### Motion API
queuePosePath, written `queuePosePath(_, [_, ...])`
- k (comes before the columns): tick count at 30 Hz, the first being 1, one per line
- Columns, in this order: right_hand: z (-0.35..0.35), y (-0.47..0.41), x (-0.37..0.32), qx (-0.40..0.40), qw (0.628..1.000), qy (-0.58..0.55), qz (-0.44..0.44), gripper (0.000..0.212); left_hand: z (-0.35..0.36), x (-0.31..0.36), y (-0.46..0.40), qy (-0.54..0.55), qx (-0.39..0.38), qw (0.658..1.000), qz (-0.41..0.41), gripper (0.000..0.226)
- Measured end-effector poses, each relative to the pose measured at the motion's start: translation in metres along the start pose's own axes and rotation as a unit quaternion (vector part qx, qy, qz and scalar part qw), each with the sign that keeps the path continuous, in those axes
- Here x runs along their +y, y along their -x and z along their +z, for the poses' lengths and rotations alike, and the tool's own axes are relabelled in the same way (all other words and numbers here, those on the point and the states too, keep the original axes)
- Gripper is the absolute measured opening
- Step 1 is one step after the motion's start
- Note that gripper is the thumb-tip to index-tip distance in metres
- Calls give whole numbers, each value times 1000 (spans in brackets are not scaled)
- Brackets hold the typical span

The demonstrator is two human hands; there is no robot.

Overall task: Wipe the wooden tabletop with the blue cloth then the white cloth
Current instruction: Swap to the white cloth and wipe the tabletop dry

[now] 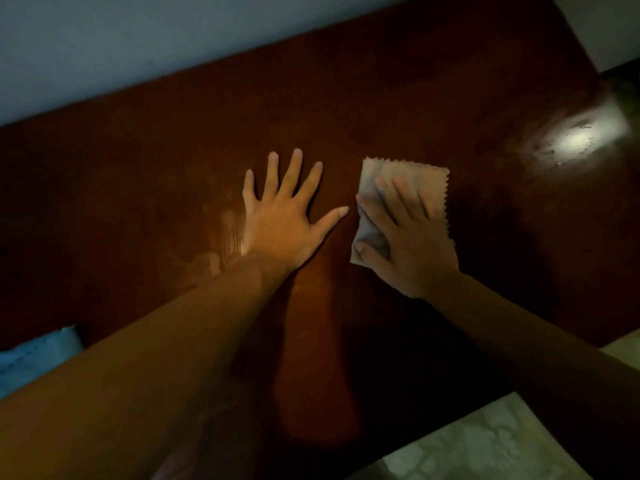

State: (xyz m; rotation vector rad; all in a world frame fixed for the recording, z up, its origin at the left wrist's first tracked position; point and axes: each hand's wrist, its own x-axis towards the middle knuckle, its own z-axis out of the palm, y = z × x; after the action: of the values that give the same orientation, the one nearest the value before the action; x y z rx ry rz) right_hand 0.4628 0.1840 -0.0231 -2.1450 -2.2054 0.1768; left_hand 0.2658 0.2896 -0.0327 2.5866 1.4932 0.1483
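Note:
A dark reddish wooden tabletop (415,109) fills the view. My right hand (410,244) lies flat on the white cloth (426,178), a small square with zigzag edges, and presses it onto the wood with straight fingers. Just left of it, my left hand (284,220) rests palm down on the bare wood, fingers spread, holding nothing. The blue cloth (38,351) sits at the table's left edge, partly hidden behind my left forearm.
A pale wall (121,46) runs along the far edge of the table. Light glares on the wood at the right (575,136). Patterned pale floor (485,445) shows beyond the near right edge. Faint smears mark the wood beside my left wrist (221,244).

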Motion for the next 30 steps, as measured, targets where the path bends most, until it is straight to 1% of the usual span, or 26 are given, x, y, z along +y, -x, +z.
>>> queuePosePath(2, [-5, -25, 9, -15, 1000, 16, 6, 76, 3, 0, 0, 2, 8, 1000, 1, 76])
queuePosePath(6, [-5, -50, 17, -17, 999, 35, 17, 78, 4, 0, 1, 2, 20, 1000, 4, 74])
queuePosePath(9, [-7, -49, 15, -14, 999, 35, 7, 77, 3, 0, 1, 2, 18, 1000, 3, 73])
queuePosePath(13, [-8, -25, -1, -15, 1000, 16, 17, 80, 2, 0, 1, 1, 9, 1000, 0, 71])
queuePosePath(17, [2, 25, -23, 0, 999, -10, -46, 77, 0, 2, 1, 11, 15, 1000, 1, 66])
queuePosePath(19, [5, 33, -25, 2, 998, -16, -58, 75, -2, 3, 1, 16, 18, 1000, 1, 63])
queuePosePath(22, [5, 28, -20, 4, 997, -16, -70, 74, -4, 4, 0, 10, 6, 1000, 0, 62])
queuePosePath(26, [5, 15, -10, 12, 993, -16, -115, 73, -5, 5, 1, 13, -2, 1000, -6, 60])
queuePosePath(30, [1, -22, 9, -17, 992, 16, -126, 75, -7, 6, 1, 21, -7, 1000, -17, 58])
